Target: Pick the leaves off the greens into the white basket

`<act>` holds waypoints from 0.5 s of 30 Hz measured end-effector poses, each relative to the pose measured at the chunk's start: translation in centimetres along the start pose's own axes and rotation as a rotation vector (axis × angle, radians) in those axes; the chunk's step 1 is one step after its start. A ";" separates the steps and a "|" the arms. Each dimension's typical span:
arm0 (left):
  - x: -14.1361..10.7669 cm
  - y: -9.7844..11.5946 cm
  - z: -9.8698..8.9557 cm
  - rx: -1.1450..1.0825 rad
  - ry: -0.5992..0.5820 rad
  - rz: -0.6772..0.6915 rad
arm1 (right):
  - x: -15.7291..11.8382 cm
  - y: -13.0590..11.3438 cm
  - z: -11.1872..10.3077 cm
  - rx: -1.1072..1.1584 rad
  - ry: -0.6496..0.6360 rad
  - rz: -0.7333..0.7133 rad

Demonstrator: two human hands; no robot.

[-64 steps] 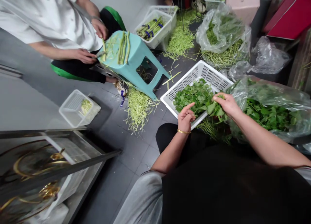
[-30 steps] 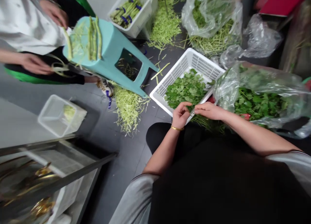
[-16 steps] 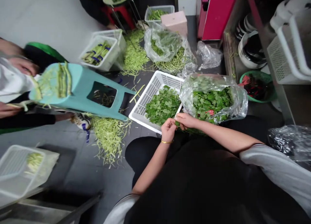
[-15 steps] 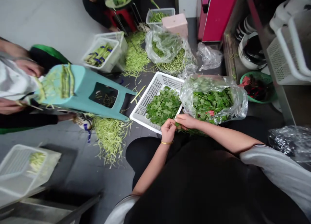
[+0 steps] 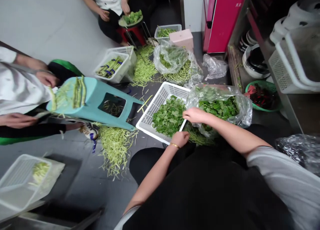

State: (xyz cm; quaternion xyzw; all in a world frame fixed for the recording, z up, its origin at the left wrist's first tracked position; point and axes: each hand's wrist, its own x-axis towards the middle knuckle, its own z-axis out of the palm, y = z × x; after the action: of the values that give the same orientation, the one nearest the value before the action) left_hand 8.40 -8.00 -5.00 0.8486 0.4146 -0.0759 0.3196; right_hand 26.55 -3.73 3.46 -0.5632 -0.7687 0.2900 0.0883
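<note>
My right hand (image 5: 194, 115) is closed over the near right rim of a white plastic basket (image 5: 145, 124), its fingertips beside the leaves. Whatever it pinches is too small to make out. Just below, my left hand (image 5: 181, 138), with a gold bracelet at the wrist, is closed near the basket's corner; its fingers hide anything inside. Loose green leaves (image 5: 168, 116) are heaped in the basket. Against its right side lies an open clear plastic bag (image 5: 241, 107) of leafy greens (image 5: 222, 107). Thin green stems (image 5: 200, 136) lie beneath my hands.
A co-worker at left sits by a turquoise stool (image 5: 93, 90) bearing long green stalks (image 5: 79, 92). Another person sits at the back by a small round table (image 5: 131, 23). Peelings (image 5: 116, 150) litter the floor. A metal shelf (image 5: 282, 100) stands at right.
My hands were together, fingering a green leaf; now they are apart. The right has moved up to the basket rim, the left slightly down. The camera view has tilted up a little.
</note>
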 end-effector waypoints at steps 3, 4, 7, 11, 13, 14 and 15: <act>2.8 2.1 -3.6 0.037 0.368 -0.005 | -5.2 6.5 -1.2 -0.257 0.111 0.335; 4.3 3.1 -4.7 0.064 0.443 0.007 | -6.6 8.6 -1.3 -0.333 0.190 0.485; 9.7 6.4 -7.0 0.184 0.492 0.047 | -9.3 13.1 -0.6 -0.442 0.088 0.616; 16.7 9.1 -9.9 0.138 0.393 0.015 | -11.2 15.6 0.8 -0.464 -0.215 0.391; 19.3 9.3 -12.8 -0.004 0.428 -0.020 | -12.5 16.3 0.3 -0.453 -0.269 0.355; 20.3 9.3 -14.6 -0.084 0.504 -0.033 | -13.2 16.7 -0.3 -0.442 -0.300 0.363; 20.9 9.3 -16.5 -0.111 0.556 -0.037 | -13.8 17.1 -1.1 -0.427 -0.334 0.381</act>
State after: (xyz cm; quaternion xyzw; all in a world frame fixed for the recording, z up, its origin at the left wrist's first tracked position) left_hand 26.62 11.52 4.18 0.8104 0.5051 0.1768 0.2384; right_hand 45.85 -12.60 -2.33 -0.6473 -0.6970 0.2218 -0.2147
